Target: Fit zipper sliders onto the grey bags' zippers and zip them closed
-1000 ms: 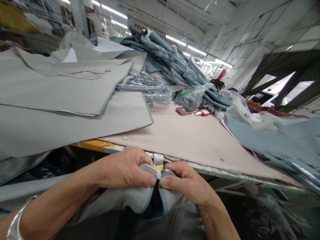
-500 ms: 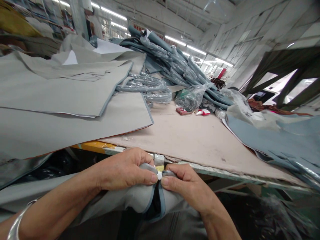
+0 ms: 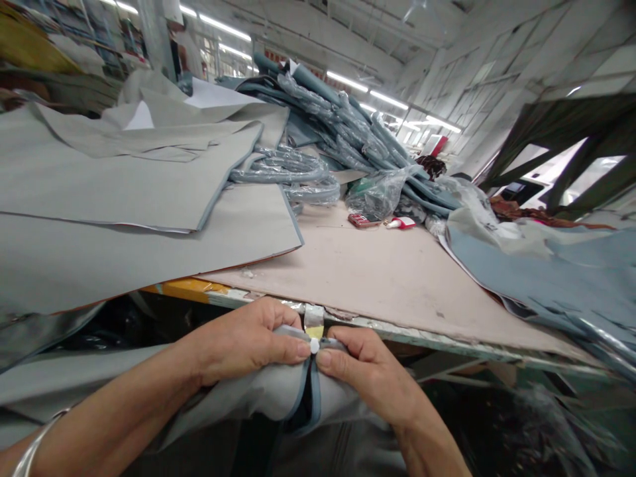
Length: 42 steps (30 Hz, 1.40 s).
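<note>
Both my hands meet just below the near edge of the worktable (image 3: 397,278). My left hand (image 3: 243,341) pinches one blue-edged flap of a grey fabric piece (image 3: 258,397). My right hand (image 3: 362,371) pinches the other flap. Between the two thumbs sits a small white round snap button (image 3: 315,345), with the two flaps pulled close together at it. A silver bangle (image 3: 34,447) is on my left wrist. The rest of the fabric hangs down over my lap.
Large grey fabric sheets (image 3: 124,218) are stacked on the left of the table. Plastic-wrapped blue rolls (image 3: 348,139) pile up at the back. A red phone-like object (image 3: 364,220) and a small white tube (image 3: 400,224) lie mid-table. Blue-grey fabric (image 3: 546,278) covers the right side.
The gap between the two blue-edged flaps has narrowed. My hands stay at the same spot, thumbs pressed at the white button.
</note>
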Each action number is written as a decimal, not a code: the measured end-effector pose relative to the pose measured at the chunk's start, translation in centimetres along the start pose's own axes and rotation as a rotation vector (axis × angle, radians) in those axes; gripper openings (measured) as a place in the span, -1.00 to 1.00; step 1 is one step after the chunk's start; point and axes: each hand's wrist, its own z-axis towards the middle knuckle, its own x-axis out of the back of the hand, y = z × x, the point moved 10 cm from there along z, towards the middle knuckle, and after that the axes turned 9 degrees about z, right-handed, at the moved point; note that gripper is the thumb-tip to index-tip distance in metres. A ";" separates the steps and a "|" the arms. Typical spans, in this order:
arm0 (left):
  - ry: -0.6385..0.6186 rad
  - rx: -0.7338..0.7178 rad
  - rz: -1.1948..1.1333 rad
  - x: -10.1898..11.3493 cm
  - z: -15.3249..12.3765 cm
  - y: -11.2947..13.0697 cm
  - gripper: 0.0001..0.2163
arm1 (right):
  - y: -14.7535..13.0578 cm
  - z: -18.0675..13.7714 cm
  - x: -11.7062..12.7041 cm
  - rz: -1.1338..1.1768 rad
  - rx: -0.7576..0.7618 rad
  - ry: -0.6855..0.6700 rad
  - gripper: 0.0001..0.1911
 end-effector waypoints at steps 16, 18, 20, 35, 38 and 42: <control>-0.014 0.083 0.215 0.7 -0.2 -0.7 -0.72 | -0.7 0.2 -0.1 -0.127 0.000 -0.026 -0.51; -0.012 0.090 0.208 0.8 -0.4 -0.8 -0.70 | -0.5 0.2 0.1 -0.133 -0.009 -0.020 -0.51; -0.012 0.102 0.188 0.8 -0.5 -0.8 -0.70 | -0.4 0.3 0.2 -0.136 -0.007 -0.025 -0.52; -0.021 0.032 0.158 0.5 -0.3 0.1 -0.72 | -1.9 -0.1 0.2 -0.227 0.058 0.068 -0.68; -0.047 0.034 0.119 0.3 -0.2 0.1 -0.71 | -2.3 -0.4 0.3 -0.365 0.052 0.112 -0.78; -0.012 0.103 0.143 0.7 -0.2 -0.4 -0.68 | -2.6 -0.6 0.5 -0.520 0.016 0.192 -0.82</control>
